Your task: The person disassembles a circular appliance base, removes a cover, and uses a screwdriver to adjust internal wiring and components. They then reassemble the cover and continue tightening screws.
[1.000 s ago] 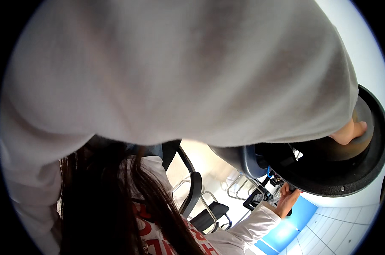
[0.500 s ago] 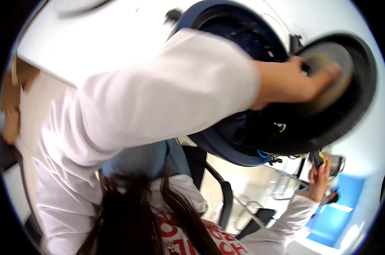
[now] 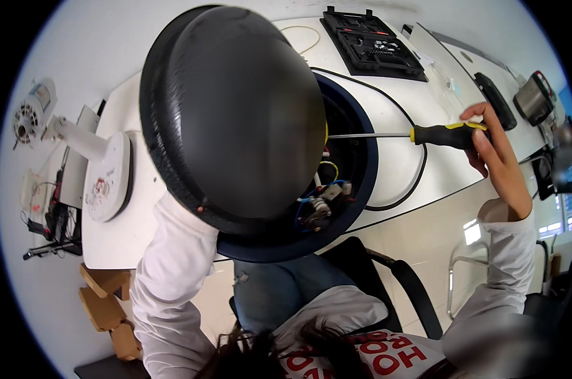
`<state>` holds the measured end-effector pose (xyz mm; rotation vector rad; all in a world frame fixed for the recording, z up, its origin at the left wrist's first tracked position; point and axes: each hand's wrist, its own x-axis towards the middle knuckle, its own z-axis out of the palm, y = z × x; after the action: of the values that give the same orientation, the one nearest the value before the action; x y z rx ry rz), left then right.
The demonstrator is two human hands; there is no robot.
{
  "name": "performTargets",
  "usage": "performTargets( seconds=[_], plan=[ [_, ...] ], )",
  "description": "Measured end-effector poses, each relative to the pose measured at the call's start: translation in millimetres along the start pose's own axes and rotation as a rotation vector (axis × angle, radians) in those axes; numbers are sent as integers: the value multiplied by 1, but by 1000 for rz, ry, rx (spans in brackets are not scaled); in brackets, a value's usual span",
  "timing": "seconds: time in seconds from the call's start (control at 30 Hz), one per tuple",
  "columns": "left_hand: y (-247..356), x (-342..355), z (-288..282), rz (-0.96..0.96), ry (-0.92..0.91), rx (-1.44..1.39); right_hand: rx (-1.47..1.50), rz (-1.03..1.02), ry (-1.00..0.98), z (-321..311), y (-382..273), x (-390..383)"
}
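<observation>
A large black domed shell (image 3: 248, 120) with a wide rim is tilted up over a dark blue round housing (image 3: 361, 183), covering much of it. My left sleeve (image 3: 175, 246) runs up to the shell's rim; the shell hides nearly all of my left hand, which appears to hold it from beneath. Inside the housing, wires and a small metal fitting (image 3: 320, 205) show. Out to the right, my right hand (image 3: 494, 148) grips a screwdriver (image 3: 447, 134) by its black and yellow handle. Its shaft points left across the housing, and its tip is hidden at the shell's edge.
An open black tool case (image 3: 374, 47) lies at the back of the white table (image 3: 387, 104). A black cable (image 3: 418, 170) loops beside the housing. At left stands a white base with a stem (image 3: 106, 177). Cardboard boxes (image 3: 106, 309) lie on the floor; a chair armrest (image 3: 415, 297) is close by.
My left arm has swung from the far right back to the left, and the black shell now shows its domed side. My right hand has brought the screwdriver up level with the housing.
</observation>
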<state>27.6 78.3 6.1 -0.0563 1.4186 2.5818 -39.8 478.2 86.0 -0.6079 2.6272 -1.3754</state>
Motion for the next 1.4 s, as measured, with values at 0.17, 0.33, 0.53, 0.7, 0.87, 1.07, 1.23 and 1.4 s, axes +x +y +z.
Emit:
performTargets(
  seconds=[0.17, 0.33, 0.53, 0.7, 0.87, 1.07, 1.23, 1.4],
  plan=[
    [2, -4, -14, -14, 52, -25, -120, -173, -58, -1, 1, -5],
    [0, -6, -23, -21, 103, -36, 14, -115, -18, -6, 16, -7],
    [-1, -8, -26, -21, 143, -31, 42, -88, -34, -4, 34, 3],
    [-1, -10, -29, -23, 171, -26, -180, -190, 85, 3, 36, 6],
    [-2, -11, -31, -27, 197, -17, -274, -306, 70, 4, 33, -4],
    [-4, -12, -33, -35, 215, -15, -169, -209, 77, 0, 39, -3],
    [-6, -13, -35, -39, 225, -18, -263, -356, 175, 1, 41, -3],
    [-7, -14, -36, -40, 228, -19, -299, -303, 190, -2, 39, -3]
  ],
)
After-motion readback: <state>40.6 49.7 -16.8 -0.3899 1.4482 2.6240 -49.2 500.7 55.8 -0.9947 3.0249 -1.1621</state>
